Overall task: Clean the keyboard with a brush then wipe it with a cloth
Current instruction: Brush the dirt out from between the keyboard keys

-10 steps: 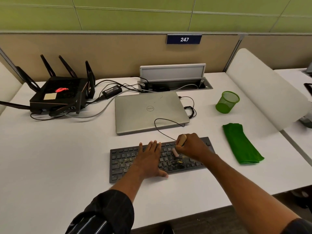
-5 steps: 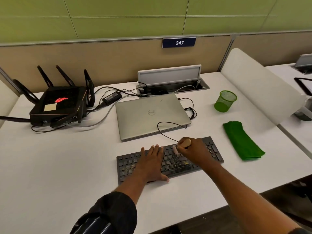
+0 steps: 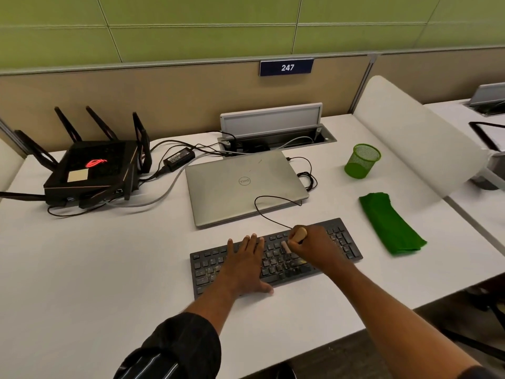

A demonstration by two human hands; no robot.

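Brushing wants short, light strokes along the rows of the flat black keyboard (image 3: 210, 265) on the white desk (image 3: 109, 269), with the right hand (image 3: 317, 247) keeping its fingers curled round the small wooden-handled brush (image 3: 300, 233) at mid-board and the left hand (image 3: 246, 265) pressing flat, fingers straight, to stop sliding

Bright, even overhead light, soft shadows, wide-angle edge bending.

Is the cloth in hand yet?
No, the green cloth lies on the desk beside the keyboard; the right hand grips the brush.
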